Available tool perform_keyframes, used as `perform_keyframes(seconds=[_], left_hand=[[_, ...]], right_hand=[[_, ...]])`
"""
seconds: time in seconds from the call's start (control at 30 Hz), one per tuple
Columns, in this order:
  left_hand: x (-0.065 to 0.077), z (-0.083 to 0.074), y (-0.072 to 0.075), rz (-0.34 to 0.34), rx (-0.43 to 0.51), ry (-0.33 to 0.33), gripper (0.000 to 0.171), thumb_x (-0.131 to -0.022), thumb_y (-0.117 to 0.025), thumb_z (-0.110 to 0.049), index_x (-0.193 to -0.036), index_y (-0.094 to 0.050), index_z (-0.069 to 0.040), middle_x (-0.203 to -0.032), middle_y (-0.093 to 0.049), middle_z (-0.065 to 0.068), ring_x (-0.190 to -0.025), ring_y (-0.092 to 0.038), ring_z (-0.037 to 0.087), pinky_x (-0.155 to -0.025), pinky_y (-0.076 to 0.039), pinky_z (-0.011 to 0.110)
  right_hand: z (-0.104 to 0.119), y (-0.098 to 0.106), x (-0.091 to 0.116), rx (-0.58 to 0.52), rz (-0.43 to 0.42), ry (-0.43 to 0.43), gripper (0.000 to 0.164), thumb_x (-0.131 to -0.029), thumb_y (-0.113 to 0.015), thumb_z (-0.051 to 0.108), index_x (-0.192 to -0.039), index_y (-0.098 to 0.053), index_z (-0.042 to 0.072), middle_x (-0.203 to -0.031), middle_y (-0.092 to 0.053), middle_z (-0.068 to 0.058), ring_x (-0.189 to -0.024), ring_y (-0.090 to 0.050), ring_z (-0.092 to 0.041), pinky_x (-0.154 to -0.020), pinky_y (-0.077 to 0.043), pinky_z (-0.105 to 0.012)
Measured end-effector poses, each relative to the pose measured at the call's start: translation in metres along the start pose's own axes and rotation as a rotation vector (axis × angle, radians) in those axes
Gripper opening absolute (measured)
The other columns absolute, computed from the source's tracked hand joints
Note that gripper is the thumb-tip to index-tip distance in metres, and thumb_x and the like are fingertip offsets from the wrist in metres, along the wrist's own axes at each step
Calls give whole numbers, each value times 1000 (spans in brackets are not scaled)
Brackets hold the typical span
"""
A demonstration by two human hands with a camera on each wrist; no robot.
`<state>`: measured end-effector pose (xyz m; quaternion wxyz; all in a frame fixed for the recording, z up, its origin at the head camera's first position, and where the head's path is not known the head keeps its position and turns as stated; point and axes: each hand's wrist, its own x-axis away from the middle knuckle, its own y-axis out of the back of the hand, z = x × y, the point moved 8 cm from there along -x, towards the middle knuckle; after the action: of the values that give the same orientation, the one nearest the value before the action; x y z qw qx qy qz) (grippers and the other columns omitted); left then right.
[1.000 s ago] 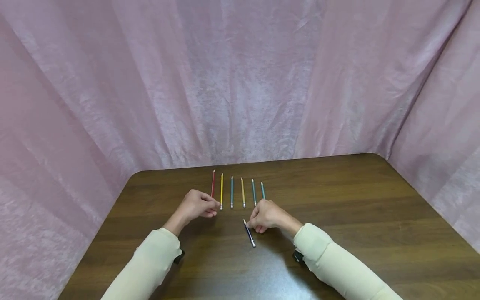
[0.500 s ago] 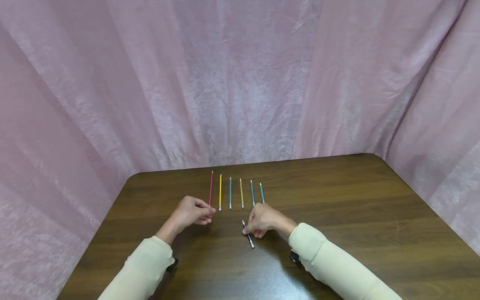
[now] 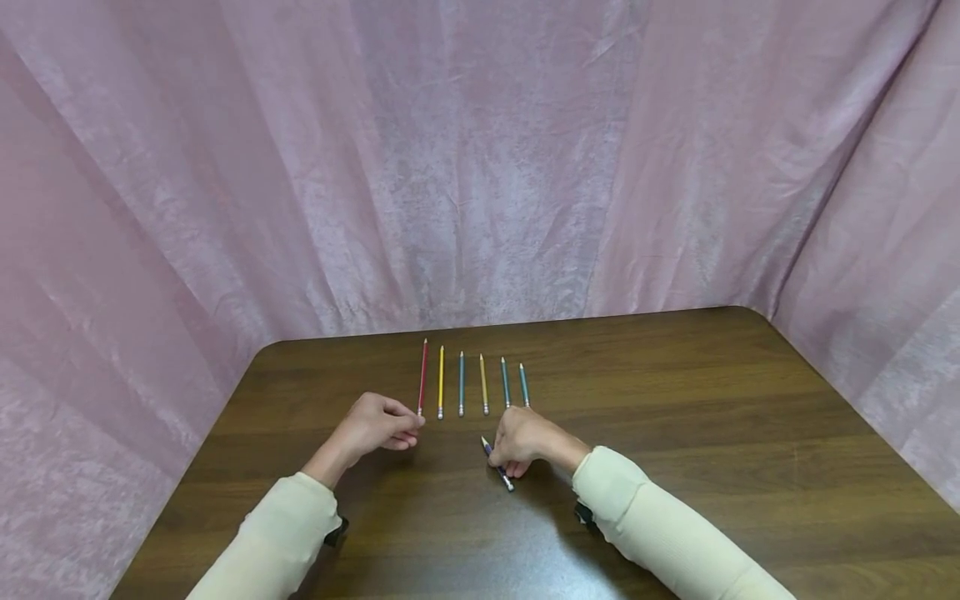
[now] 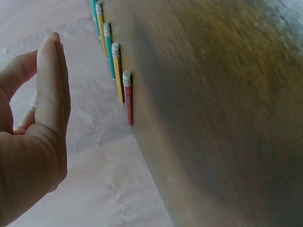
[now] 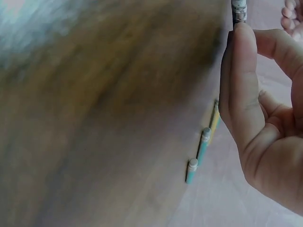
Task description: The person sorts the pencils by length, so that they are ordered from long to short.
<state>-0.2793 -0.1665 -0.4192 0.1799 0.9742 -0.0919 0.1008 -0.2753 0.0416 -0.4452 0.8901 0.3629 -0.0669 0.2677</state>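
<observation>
Between thumb and fingers my right hand pinches a short dark blue pencil, which lies slanted near the table's middle. In the right wrist view its eraser end shows above the fingertips. My left hand hovers by the eraser end of a red pencil. In the left wrist view a gap separates that hand from the red pencil, and the fingers hold nothing. Right of the red one lie a yellow pencil, a blue pencil and a dull yellow pencil.
Two more teal pencils, a longer one and a shorter one, end the row at the right, just beyond my right hand. Everything lies on a brown wooden table. A pink curtain hangs behind its far edge.
My right hand has moved onto the dark blue pencil and pinched it; the pencil has turned slightly. My left hand has drawn back a little leftward, baring the red pencil's eraser end.
</observation>
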Motion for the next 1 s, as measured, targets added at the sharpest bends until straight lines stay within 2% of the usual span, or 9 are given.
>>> perform_keyframes(seconds=[0.17, 0.33, 0.67, 0.8, 1.0], left_hand=[[1, -2, -1, 10, 2, 0, 25, -90, -72, -4, -102, -67, 18, -85, -72, 22, -64, -70, 15, -60, -61, 25], [1, -1, 1, -1, -7, 5, 25, -90, -72, -4, -102, -68, 17, -85, -72, 22, -64, -70, 16, -60, -61, 26], [-1, -5, -1, 4, -100, -30, 26, -90, -72, -12, -102, -71, 11, -87, -73, 19, -65, -68, 15, -61, -62, 30], [-1, -5, 2, -11, -122, -25, 26, -90, -72, -14, -103, -72, 9, -89, -73, 18, -67, -68, 16, -62, -62, 32], [-1, -5, 3, -14, -140, -11, 26, -90, -72, -15, -103, -73, 7, -89, -74, 14, -69, -67, 15, -64, -61, 33]], right_hand=[[-1, 14, 4, -59, 2, 14, 13, -83, -71, -4, -70, -71, -1, -57, -66, -8, -49, -64, -13, -51, -60, -26], [-9, 30, 8, -111, -41, -25, 10, -83, -71, -4, -74, -72, -1, -58, -66, -8, -49, -62, -11, -52, -60, -26], [-32, 52, 20, -192, -57, -44, 12, -86, -69, -2, -74, -70, -2, -61, -64, -6, -51, -61, -10, -54, -60, -25], [-38, 65, 27, -206, -59, -37, 11, -86, -67, -1, -75, -69, -2, -62, -64, -6, -53, -62, -10, -54, -60, -25], [-46, 80, 27, -198, -115, -70, 7, -85, -66, -3, -81, -71, -5, -63, -65, -8, -53, -61, -11, -54, -60, -25]])
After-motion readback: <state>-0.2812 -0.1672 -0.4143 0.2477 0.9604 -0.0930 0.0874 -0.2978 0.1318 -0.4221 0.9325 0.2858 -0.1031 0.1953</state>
